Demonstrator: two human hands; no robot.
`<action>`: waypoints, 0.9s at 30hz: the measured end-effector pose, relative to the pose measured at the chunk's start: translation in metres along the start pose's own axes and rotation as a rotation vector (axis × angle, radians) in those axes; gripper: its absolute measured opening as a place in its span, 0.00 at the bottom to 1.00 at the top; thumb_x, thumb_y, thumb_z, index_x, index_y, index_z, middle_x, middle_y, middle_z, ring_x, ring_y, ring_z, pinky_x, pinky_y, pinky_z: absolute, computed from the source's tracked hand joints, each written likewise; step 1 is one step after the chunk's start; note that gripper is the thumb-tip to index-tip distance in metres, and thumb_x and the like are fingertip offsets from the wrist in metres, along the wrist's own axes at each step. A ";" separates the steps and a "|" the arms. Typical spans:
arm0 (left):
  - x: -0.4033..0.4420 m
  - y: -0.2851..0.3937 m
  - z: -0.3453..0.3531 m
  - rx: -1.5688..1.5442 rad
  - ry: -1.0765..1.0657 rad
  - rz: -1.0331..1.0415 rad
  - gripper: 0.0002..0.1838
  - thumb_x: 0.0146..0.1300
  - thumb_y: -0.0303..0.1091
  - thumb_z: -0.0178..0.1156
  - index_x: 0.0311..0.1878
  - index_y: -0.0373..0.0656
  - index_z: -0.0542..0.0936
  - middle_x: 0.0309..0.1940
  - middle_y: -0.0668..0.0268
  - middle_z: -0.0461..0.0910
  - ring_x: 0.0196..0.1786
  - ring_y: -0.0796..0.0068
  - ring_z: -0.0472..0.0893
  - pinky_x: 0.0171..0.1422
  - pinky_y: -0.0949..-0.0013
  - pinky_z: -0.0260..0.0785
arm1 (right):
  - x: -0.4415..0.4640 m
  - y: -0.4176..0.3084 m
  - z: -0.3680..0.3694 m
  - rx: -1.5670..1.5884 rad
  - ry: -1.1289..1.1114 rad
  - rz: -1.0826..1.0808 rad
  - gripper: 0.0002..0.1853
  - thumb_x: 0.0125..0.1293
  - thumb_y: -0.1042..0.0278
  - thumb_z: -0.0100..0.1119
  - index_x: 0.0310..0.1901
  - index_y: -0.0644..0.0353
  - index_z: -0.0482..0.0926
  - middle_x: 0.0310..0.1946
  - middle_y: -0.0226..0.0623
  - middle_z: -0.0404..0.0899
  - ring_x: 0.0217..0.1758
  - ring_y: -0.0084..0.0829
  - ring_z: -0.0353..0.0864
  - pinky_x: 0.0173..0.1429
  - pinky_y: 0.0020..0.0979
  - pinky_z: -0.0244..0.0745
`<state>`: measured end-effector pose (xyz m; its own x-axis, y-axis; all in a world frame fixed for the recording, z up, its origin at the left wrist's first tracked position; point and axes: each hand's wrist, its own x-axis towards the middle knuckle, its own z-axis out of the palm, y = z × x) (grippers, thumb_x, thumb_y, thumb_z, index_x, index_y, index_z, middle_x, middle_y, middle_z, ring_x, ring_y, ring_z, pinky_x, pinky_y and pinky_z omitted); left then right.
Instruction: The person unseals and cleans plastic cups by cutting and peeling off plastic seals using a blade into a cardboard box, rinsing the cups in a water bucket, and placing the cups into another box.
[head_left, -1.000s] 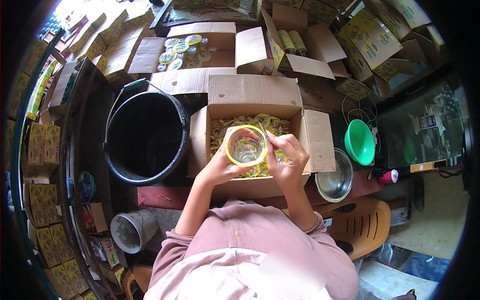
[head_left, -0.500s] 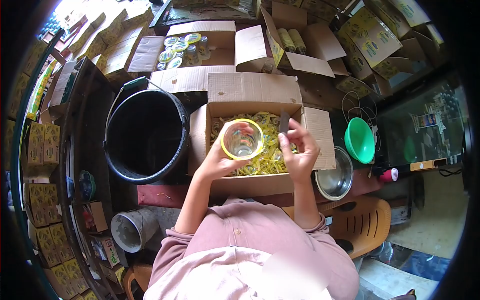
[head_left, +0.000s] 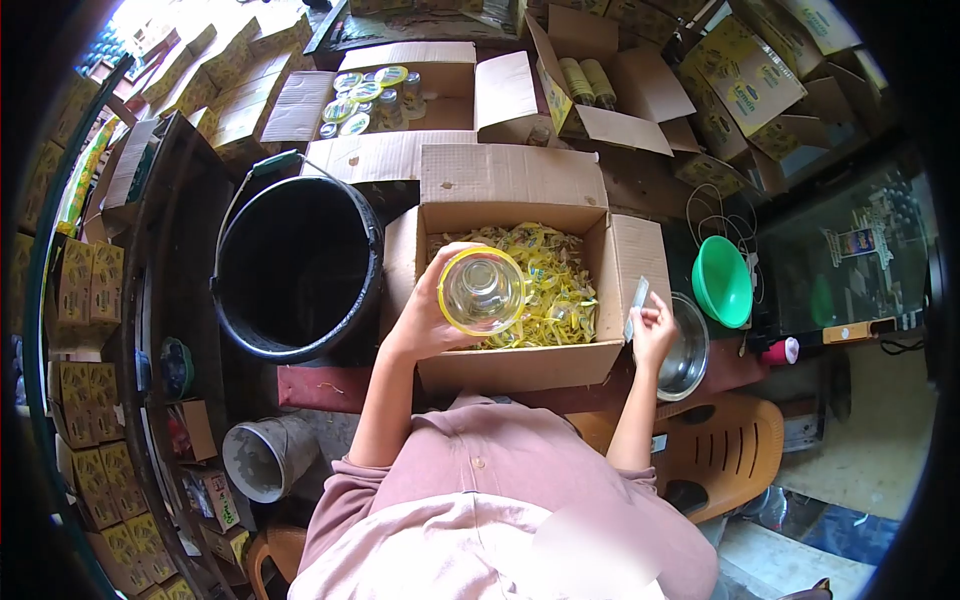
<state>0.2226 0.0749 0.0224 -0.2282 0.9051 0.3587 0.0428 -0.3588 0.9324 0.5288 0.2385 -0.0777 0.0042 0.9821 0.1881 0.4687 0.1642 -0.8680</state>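
My left hand (head_left: 418,320) is wrapped round a clear cup with a yellow rim (head_left: 483,292), its mouth tipped toward me. The cup is held above an open cardboard box (head_left: 520,368) full of shredded yellow film strips (head_left: 562,300). Between the fingers of my right hand (head_left: 655,333) is a thin flat blade (head_left: 638,300), pointing up and catching the light. That hand is beside the box's right flap, partly in front of a metal bowl (head_left: 690,350).
A large black bucket (head_left: 372,285) stands left of the box. Behind is a carton (head_left: 450,95) with several lidded cups (head_left: 365,92). A green bowl (head_left: 722,282) lies tilted at right, near an orange plastic chair (head_left: 735,440). Stacked cartons (head_left: 92,275) line the left side.
My right hand has moved right and down, away from the cup, still holding the blade. The cup in my left hand has turned a little, its mouth facing me more directly.
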 end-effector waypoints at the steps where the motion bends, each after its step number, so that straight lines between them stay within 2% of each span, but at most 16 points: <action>1: -0.001 -0.002 -0.001 -0.001 0.004 0.002 0.39 0.37 0.23 0.71 0.56 0.41 0.64 0.52 0.63 0.68 0.56 0.72 0.69 0.63 0.68 0.60 | -0.003 0.008 -0.003 -0.008 -0.005 0.051 0.23 0.49 0.82 0.63 0.50 0.65 0.73 0.26 0.35 0.79 0.26 0.21 0.78 0.33 0.22 0.75; 5: -0.004 -0.009 -0.008 -0.160 0.141 0.011 0.40 0.36 0.21 0.70 0.57 0.42 0.64 0.52 0.63 0.68 0.56 0.73 0.69 0.62 0.68 0.61 | -0.016 0.033 -0.008 0.026 -0.005 0.144 0.24 0.48 0.83 0.63 0.50 0.67 0.73 0.27 0.38 0.79 0.27 0.23 0.79 0.33 0.23 0.75; 6: -0.004 -0.011 -0.015 -0.230 0.201 0.020 0.37 0.41 0.19 0.66 0.58 0.44 0.63 0.53 0.63 0.68 0.57 0.70 0.69 0.63 0.65 0.61 | -0.017 0.035 -0.007 0.050 -0.005 0.154 0.24 0.48 0.83 0.63 0.50 0.67 0.73 0.27 0.38 0.79 0.28 0.23 0.79 0.33 0.23 0.75; 8: -0.005 -0.011 -0.023 -0.645 0.396 -0.001 0.34 0.48 0.24 0.63 0.61 0.46 0.62 0.55 0.62 0.67 0.60 0.66 0.66 0.64 0.61 0.59 | -0.017 0.040 -0.009 0.119 -0.018 0.143 0.25 0.49 0.84 0.63 0.52 0.67 0.71 0.28 0.38 0.79 0.28 0.23 0.78 0.34 0.23 0.75; 9: -0.010 -0.024 -0.034 -0.734 0.480 0.080 0.34 0.55 0.43 0.60 0.63 0.48 0.61 0.59 0.61 0.65 0.62 0.64 0.65 0.66 0.54 0.54 | -0.017 0.043 -0.011 0.105 0.000 0.139 0.25 0.49 0.84 0.63 0.52 0.67 0.71 0.28 0.38 0.79 0.28 0.23 0.78 0.34 0.23 0.75; 10: -0.009 -0.016 -0.036 -0.835 0.595 0.112 0.34 0.54 0.48 0.60 0.62 0.46 0.63 0.59 0.59 0.66 0.61 0.61 0.66 0.67 0.52 0.53 | -0.018 0.046 -0.013 0.092 0.016 0.133 0.25 0.49 0.83 0.63 0.52 0.67 0.72 0.28 0.38 0.79 0.28 0.23 0.78 0.34 0.23 0.75; 12: -0.014 -0.025 -0.061 -1.311 0.568 0.148 0.33 0.54 0.49 0.60 0.61 0.46 0.64 0.58 0.60 0.67 0.60 0.59 0.67 0.66 0.52 0.53 | -0.017 0.055 -0.016 0.048 0.012 0.142 0.25 0.49 0.83 0.64 0.52 0.67 0.72 0.28 0.38 0.78 0.28 0.22 0.77 0.34 0.23 0.75; 13: -0.018 -0.028 -0.070 -1.427 0.479 0.179 0.32 0.55 0.51 0.59 0.59 0.41 0.66 0.56 0.60 0.69 0.62 0.63 0.65 0.66 0.51 0.54 | -0.017 0.057 -0.018 0.091 -0.014 0.143 0.25 0.49 0.82 0.65 0.52 0.67 0.72 0.29 0.37 0.78 0.29 0.22 0.77 0.34 0.22 0.75; 16: -0.028 -0.036 -0.087 -1.759 0.620 0.175 0.32 0.55 0.55 0.58 0.56 0.41 0.69 0.52 0.59 0.73 0.59 0.62 0.69 0.63 0.49 0.55 | -0.017 0.058 -0.018 0.144 -0.051 0.155 0.26 0.50 0.83 0.64 0.54 0.65 0.71 0.30 0.33 0.77 0.30 0.20 0.76 0.35 0.20 0.74; 17: -0.031 -0.038 -0.091 -1.711 0.645 0.177 0.29 0.57 0.56 0.56 0.52 0.41 0.71 0.48 0.59 0.75 0.54 0.61 0.71 0.59 0.50 0.57 | -0.017 0.061 -0.018 0.160 -0.044 0.165 0.27 0.50 0.83 0.64 0.54 0.65 0.71 0.30 0.33 0.77 0.30 0.20 0.76 0.35 0.20 0.73; 18: -0.031 -0.040 -0.091 -1.700 0.814 0.181 0.26 0.60 0.55 0.53 0.48 0.40 0.72 0.47 0.58 0.75 0.50 0.61 0.72 0.55 0.54 0.60 | -0.016 0.066 -0.018 0.171 -0.026 0.167 0.25 0.49 0.83 0.65 0.52 0.66 0.72 0.30 0.37 0.78 0.31 0.22 0.77 0.36 0.22 0.75; 20: -0.031 -0.044 -0.095 -1.834 0.925 0.134 0.25 0.61 0.55 0.52 0.45 0.39 0.72 0.43 0.56 0.74 0.47 0.62 0.71 0.54 0.55 0.61 | -0.013 0.076 -0.018 0.373 -0.003 0.260 0.26 0.49 0.83 0.64 0.53 0.67 0.71 0.31 0.38 0.78 0.31 0.23 0.78 0.37 0.22 0.75; 23: -0.029 -0.039 -0.092 -1.861 0.958 0.114 0.26 0.62 0.55 0.51 0.45 0.37 0.71 0.42 0.56 0.73 0.46 0.62 0.70 0.54 0.56 0.62 | -0.016 0.060 -0.019 0.241 -0.019 0.286 0.27 0.49 0.84 0.64 0.54 0.67 0.70 0.31 0.39 0.79 0.32 0.24 0.78 0.38 0.23 0.75; 27: -0.028 -0.036 -0.091 -1.901 0.952 0.114 0.26 0.62 0.55 0.51 0.47 0.37 0.70 0.44 0.56 0.72 0.47 0.61 0.70 0.54 0.55 0.62 | -0.020 0.064 -0.017 0.210 -0.007 0.253 0.27 0.50 0.82 0.64 0.55 0.66 0.69 0.30 0.36 0.78 0.27 0.20 0.76 0.26 0.18 0.70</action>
<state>0.1393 0.0418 -0.0248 -0.6217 0.7240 -0.2989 -0.5611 -0.6779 -0.4751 0.5732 0.2279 -0.1290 0.0904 0.9947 -0.0481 0.2609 -0.0703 -0.9628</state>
